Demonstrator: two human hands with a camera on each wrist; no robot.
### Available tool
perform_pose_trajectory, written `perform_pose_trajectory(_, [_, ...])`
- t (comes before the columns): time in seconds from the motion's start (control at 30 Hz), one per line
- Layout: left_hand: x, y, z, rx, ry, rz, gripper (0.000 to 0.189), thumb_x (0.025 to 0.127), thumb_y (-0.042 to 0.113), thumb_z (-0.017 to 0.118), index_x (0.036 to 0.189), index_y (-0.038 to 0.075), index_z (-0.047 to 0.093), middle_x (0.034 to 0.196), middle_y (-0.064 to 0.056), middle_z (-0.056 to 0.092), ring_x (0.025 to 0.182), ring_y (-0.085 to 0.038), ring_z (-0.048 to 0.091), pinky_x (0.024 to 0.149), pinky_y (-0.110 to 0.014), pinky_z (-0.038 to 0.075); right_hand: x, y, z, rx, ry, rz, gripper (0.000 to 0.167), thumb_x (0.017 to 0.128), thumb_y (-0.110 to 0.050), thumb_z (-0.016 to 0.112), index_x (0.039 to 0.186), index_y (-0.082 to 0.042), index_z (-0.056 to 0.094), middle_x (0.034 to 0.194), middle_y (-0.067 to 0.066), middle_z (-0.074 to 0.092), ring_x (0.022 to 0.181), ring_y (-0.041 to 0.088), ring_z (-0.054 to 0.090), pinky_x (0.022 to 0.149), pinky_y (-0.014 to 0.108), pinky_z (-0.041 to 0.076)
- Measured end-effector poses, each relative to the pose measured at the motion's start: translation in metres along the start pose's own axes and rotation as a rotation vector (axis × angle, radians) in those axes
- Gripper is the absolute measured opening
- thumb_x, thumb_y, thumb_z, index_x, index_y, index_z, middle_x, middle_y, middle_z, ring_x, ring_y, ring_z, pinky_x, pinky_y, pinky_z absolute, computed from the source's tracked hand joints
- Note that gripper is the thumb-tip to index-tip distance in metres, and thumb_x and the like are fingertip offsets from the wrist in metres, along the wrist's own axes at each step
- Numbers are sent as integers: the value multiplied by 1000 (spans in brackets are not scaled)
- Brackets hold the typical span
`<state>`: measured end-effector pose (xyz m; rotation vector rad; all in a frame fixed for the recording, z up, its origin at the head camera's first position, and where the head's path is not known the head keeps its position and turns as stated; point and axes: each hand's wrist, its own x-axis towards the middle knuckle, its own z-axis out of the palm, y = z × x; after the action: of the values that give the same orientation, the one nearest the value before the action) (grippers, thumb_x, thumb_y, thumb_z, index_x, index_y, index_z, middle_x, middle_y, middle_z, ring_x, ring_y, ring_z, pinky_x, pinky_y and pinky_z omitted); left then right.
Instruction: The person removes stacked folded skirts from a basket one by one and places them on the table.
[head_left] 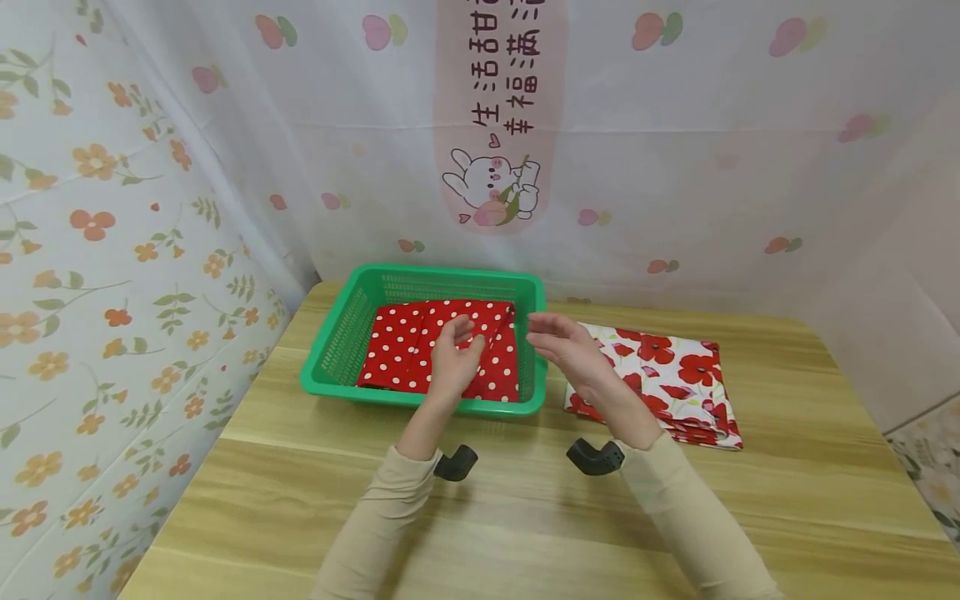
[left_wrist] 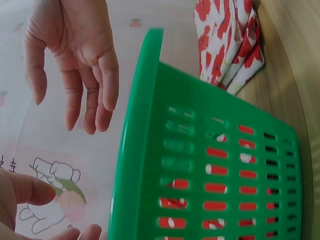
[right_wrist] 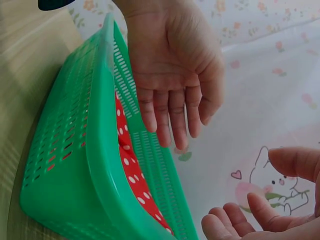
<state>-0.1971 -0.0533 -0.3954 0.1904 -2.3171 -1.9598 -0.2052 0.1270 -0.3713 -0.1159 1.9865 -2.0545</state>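
A green plastic basket (head_left: pixel 431 402) stands on the table, with a folded red cloth with white polka dots (head_left: pixel 397 346) lying inside. Over the basket's front part hovers my left hand (head_left: pixel 454 362), fingers relaxed and nothing in them. My right hand (head_left: pixel 573 350) is held above the gap between the basket's right side and a folded white cloth with red flowers (head_left: pixel 675 375), also holding nothing. Both palms face each other in the right wrist view, where the left hand (right_wrist: pixel 175 75) shows loosely bent fingers above the basket rim (right_wrist: pixel 97 130).
The wooden table (head_left: pixel 525 525) extends in front of the basket and to the right of the flowered cloth. A printed curtain (head_left: pixel 637 167) hangs behind the table, and a flowered curtain (head_left: pixel 112 292) hangs at its left.
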Motion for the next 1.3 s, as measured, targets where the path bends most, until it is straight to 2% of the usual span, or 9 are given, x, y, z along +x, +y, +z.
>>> perform_pose_trajectory(0.4, [6, -5, -26, -17, 55, 0, 48, 91, 9, 58, 134, -1, 41, 130, -15, 48, 120, -33, 45, 93, -42, 46, 8, -2, 16, 29, -13, 25, 51, 92, -6, 53, 138, 4, 34, 140, 24, 34, 124, 32, 39, 107, 46, 30])
perform_pose_trajectory(0.7, [11, -13, -52, 61, 115, -18, 52, 89, 12, 60, 135, 0, 40, 132, -15, 47, 119, -31, 45, 90, -45, 48, 18, 2, 26, 45, 22, 76, 59, 92, -5, 52, 143, 4, 24, 143, 24, 30, 125, 32, 38, 107, 46, 29])
perform_pose_trajectory(0.9, [18, -19, -74, 150, 143, -64, 56, 88, 12, 61, 137, -1, 37, 136, -17, 42, 123, -33, 40, 92, -47, 46, 23, 2, 31, -18, 19, 103, 67, 90, -9, 55, 146, 2, 20, 147, 22, 25, 131, 35, 30, 108, 47, 28])
perform_pose_trajectory(1.1, [29, -24, -95, 238, 139, -101, 58, 89, 13, 59, 138, -3, 33, 137, -20, 39, 124, -35, 38, 92, -48, 46, 33, 6, 36, -60, 11, 139, 73, 89, -11, 56, 147, 3, 13, 150, 19, 20, 133, 35, 25, 107, 51, 28])
perform_pose_trajectory(1.2, [35, -26, -104, 283, 114, -125, 59, 89, 13, 58, 138, -4, 32, 135, -23, 39, 123, -37, 39, 92, -49, 45, 39, 9, 38, -71, 7, 165, 73, 90, -12, 55, 147, 2, 13, 145, 19, 28, 131, 36, 30, 103, 52, 32])
perform_pose_trajectory(1.3, [41, -28, -112, 343, 61, -160, 60, 89, 14, 58, 138, -7, 30, 133, -25, 40, 121, -38, 41, 92, -50, 45, 46, 12, 41, -68, -1, 182, 69, 90, -12, 54, 146, 2, 16, 139, 20, 36, 128, 37, 36, 101, 53, 35])
